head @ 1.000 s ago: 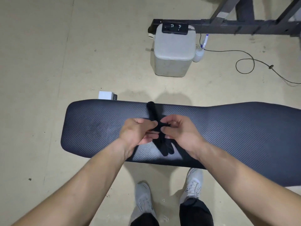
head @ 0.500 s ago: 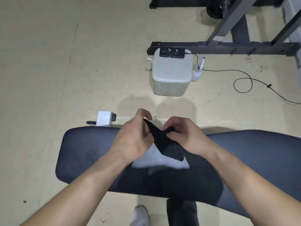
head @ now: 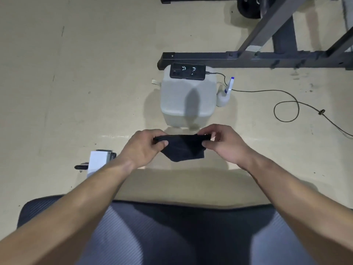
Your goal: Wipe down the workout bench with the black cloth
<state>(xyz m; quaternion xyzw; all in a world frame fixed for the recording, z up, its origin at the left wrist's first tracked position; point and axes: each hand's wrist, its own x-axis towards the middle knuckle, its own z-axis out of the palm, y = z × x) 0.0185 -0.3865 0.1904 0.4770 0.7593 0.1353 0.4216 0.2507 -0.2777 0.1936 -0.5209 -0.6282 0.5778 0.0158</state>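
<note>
The black cloth point(head: 183, 148) hangs spread between both hands, held up in the air beyond the far edge of the bench. My left hand point(head: 142, 148) pinches its left top corner and my right hand point(head: 224, 144) pinches its right top corner. The dark padded workout bench point(head: 172, 232) lies across the bottom of the view, under my forearms, which hide parts of it.
A grey box-shaped stool point(head: 188, 96) with a black phone point(head: 187, 71) on top stands on the floor ahead. A white spray bottle point(head: 226, 92) and a black cable point(head: 286, 104) lie to its right. A dark metal rack frame point(head: 257, 58) runs behind. A small white device point(head: 98, 161) sits at the left.
Both hands rose off the bench and moved away from me, pulling the bunched cloth open between them. The view tilted up, so the bench dropped to the bottom.
</note>
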